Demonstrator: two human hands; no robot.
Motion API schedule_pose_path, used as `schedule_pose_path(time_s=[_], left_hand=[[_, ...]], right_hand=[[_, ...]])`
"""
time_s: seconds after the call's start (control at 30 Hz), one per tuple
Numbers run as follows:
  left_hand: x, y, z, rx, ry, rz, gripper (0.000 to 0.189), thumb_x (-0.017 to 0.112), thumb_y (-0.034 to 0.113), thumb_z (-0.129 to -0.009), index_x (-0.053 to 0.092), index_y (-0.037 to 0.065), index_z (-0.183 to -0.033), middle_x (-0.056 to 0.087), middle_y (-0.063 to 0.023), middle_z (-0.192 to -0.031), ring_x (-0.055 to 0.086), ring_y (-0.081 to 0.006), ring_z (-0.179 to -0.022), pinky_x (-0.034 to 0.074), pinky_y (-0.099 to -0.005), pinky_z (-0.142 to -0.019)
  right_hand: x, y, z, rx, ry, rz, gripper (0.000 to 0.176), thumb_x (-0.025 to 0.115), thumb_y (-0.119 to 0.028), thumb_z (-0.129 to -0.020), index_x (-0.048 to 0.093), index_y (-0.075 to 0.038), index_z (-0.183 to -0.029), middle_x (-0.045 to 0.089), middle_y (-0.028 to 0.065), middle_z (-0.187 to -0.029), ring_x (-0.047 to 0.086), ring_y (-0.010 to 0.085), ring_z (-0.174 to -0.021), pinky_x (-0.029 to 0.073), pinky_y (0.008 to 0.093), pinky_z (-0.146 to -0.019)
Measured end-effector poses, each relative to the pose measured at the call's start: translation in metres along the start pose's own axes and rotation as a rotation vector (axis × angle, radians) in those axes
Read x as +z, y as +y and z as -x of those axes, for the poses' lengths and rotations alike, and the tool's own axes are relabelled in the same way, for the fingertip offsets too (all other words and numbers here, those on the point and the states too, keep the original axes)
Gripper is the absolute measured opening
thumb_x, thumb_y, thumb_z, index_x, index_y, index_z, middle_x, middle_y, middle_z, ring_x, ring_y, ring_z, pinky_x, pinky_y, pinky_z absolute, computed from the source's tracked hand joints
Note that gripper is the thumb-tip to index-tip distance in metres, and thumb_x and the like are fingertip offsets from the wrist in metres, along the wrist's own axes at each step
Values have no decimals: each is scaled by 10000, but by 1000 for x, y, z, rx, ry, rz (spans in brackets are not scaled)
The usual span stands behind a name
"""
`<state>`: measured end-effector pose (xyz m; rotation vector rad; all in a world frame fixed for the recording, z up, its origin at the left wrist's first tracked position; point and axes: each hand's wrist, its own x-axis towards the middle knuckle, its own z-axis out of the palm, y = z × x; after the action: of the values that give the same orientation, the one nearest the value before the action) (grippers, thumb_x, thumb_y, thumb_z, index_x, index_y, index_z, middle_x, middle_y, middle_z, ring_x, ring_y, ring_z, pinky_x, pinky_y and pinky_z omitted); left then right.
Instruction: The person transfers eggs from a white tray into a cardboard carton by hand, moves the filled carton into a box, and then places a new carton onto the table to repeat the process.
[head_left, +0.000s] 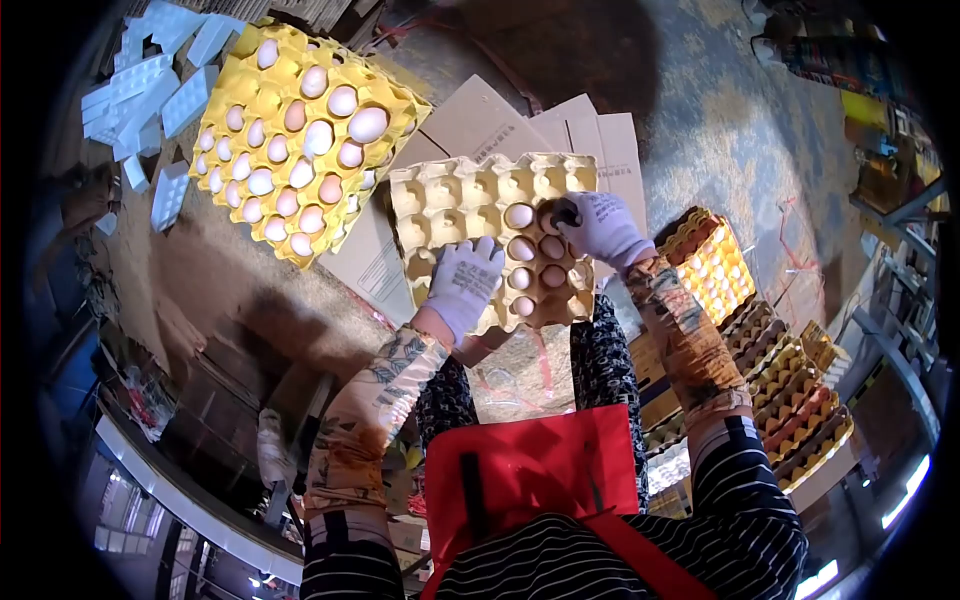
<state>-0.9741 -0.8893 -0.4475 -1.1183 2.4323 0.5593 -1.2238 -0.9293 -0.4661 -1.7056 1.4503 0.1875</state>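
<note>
A pale yellow egg tray (460, 190) lies in front of me. Its right part holds several eggs, among them a pale egg (520, 215) and a brownish egg (552, 247). My right hand (603, 228), in a white glove with dark fingertips, is closed at the upper right cups around a brown egg (547, 216), partly hidden by the fingers. My left hand (466, 284), also gloved in white, rests over the tray's lower middle, left of the eggs. Its fingers are bent downward, and whatever may be under them is hidden.
At the upper left stands a bright yellow tray stack (225, 110) topped with several eggs. Flattened cardboard (485, 120) lies under my tray. Blue-white foam pieces (145, 90) are scattered at far left. On the right are another egg-filled tray (718, 272) and stacked trays (790, 390).
</note>
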Motion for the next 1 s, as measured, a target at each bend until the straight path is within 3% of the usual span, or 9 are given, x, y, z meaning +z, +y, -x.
schedule_pose_path(time_s=[0.23,0.3,0.4,0.47,0.57,0.7,0.83,0.87,1.0], left_hand=[[9,11,-6,-99,4,22,298,677,281,-784,581,192,-1053,554,-23,-1019,615,-196,-911,472,-384,-767],[12,11,-7,-154,11,16,348,716,328,-760,583,205,-1058,553,-17,-1025,612,-199,-922,481,-404,-777],[9,8,-10,-156,-28,106,273,675,335,-826,587,193,-1042,567,-28,-1008,623,-215,-907,486,-420,-772],[7,8,-10,-154,-30,100,251,667,331,-835,588,187,-1025,573,-32,-1007,628,-218,-904,489,-419,-771],[6,7,-10,-122,32,157,231,659,316,-836,588,168,-998,581,-45,-1000,642,-228,-897,501,-421,-757],[-4,4,-12,-56,-68,51,289,678,321,-819,587,168,-1047,588,-52,-1015,648,-218,-905,506,-403,-757],[-11,3,-20,-48,-147,67,107,587,190,-876,678,197,-932,644,-28,-992,665,-212,-936,521,-386,-751],[5,-3,-19,-10,-121,47,199,651,321,-812,628,202,-970,621,-11,-970,653,-205,-911,515,-389,-741],[-26,-20,11,-189,54,665,285,704,265,-812,649,128,-1056,651,-69,-1022,671,-273,-889,539,-416,-805]], right_hand=[[25,-28,22,-26,132,36,281,659,-237,-850,519,-110,-1057,634,142,-1015,667,383,-868,529,481,-742],[25,-18,16,-8,144,-64,427,671,-273,-853,534,-93,-1215,647,146,-1068,664,361,-911,535,454,-765],[23,-1,24,-144,336,-487,452,612,-239,-876,565,-89,-1300,688,140,-1133,692,274,-966,550,389,-825],[16,16,45,5,-169,-1463,514,630,-196,-873,567,-42,-1359,680,121,-1182,668,191,-1032,537,322,-904],[17,-5,61,93,-106,-1551,450,700,-119,-841,622,0,-1268,673,87,-1133,651,153,-1022,537,290,-881],[22,-43,49,-189,226,-75,249,705,-159,-816,703,-120,-1062,574,86,-1117,636,227,-947,544,354,-802],[48,-58,24,-315,267,278,151,653,-214,-825,704,-120,-931,547,80,-1146,618,271,-903,534,391,-740],[51,-59,21,-323,312,326,143,632,-223,-828,704,-122,-900,548,81,-1141,604,266,-879,524,396,-712],[68,-73,14,-210,293,477,156,624,-228,-827,699,-95,-860,540,94,-1119,578,264,-827,488,397,-631]])
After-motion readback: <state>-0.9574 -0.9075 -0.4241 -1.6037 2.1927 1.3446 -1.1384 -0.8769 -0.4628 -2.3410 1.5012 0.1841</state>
